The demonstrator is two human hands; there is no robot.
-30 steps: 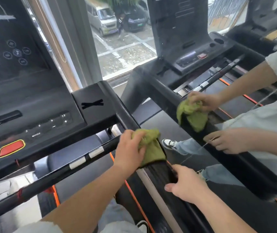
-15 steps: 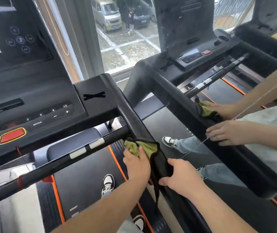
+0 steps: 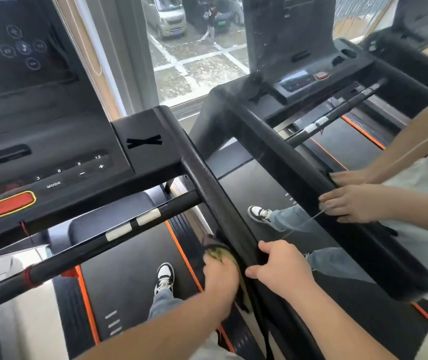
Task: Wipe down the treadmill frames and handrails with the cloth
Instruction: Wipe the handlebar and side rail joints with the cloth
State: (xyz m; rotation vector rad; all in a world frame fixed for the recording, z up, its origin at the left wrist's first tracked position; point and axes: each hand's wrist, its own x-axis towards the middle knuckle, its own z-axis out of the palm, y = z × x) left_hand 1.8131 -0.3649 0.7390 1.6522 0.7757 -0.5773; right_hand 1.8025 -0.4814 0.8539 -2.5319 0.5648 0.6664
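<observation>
cloth [image 3: 215, 253] squeezed in left hand [image 3: 220, 275] against handrail [image 3: 223, 203], right hand [image 3: 284, 268] curled over top; might drop onto belt [image 3: 129, 268] if held too loose.

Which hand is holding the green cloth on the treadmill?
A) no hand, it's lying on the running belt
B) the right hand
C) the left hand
C: the left hand holds the crumpled green cloth against the side of the black padded handrail, while the right hand grips the rail bare, with no cloth in its fingers.
</observation>
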